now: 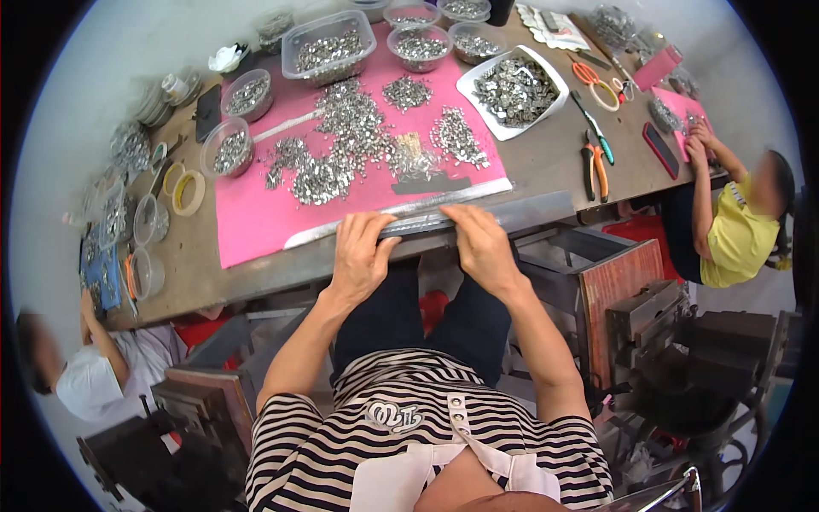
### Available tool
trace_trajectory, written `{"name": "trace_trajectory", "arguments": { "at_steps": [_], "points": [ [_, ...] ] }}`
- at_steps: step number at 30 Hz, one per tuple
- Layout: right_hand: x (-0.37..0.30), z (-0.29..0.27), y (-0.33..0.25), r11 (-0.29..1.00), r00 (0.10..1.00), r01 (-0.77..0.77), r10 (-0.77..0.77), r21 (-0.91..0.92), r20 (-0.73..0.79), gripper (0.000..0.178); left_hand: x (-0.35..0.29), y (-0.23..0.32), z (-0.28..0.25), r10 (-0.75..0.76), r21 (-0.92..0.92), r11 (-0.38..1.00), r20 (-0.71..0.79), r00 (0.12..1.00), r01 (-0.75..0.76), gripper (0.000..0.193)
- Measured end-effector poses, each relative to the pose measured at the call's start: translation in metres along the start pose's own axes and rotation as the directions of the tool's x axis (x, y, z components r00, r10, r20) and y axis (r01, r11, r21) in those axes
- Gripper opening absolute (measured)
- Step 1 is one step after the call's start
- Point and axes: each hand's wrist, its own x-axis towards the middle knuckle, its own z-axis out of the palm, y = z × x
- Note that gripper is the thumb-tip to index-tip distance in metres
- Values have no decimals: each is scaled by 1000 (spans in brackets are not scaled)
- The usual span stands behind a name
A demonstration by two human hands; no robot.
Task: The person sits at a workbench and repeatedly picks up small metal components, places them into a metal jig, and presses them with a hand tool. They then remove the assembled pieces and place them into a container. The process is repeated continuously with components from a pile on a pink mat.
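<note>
My left hand (363, 253) and my right hand (486, 249) are closed on the two ends of a long, narrow silvery metal strip (418, 224), held level along the table's front edge. Thumbs and fingers pinch it; its exact kind does not show. Just beyond lies a pink mat (243, 213) with a pale silvery band along its near edge. Loose piles of small shiny metal pieces (350, 119) cover its middle. Nearest my hands are a clump of thin, clear-looking bits (415, 164) and a flat dark grey bar (431, 185).
Clear tubs of metal pieces (229, 152) and a white tray (469, 84) ring the mat. Orange-handled pliers (595, 166), a green-handled tool (594, 126) and scissors (625, 88) lie right; tape rolls (188, 193) lie left. Co-workers sit at both sides, one in a yellow shirt (738, 230).
</note>
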Motion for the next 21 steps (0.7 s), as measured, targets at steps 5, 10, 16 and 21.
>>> {"name": "trace_trajectory", "arguments": {
  "at_steps": [5, 10, 16, 21],
  "points": [
    [10, 34, 2, 993, 999, -19, 15, -115, -40, 46, 0, -22, -10, -66, 25, 998, 9, 998, 66, 30],
    [13, 46, 6, 982, 995, -7, -13, -191, -103, 61, 6, -32, -6, -24, 86, 996, -8, 1000, 25, 29],
    [7, 54, 14, 987, 990, -26, 3, -159, -143, 69, 6, -21, -8, 3, 96, 995, 1, 1000, -3, 30],
    [7, 57, 17, 992, 990, -11, -7, -126, -143, 73, -4, -30, 2, 113, 79, 991, -39, 993, -110, 32]
  ]
}}
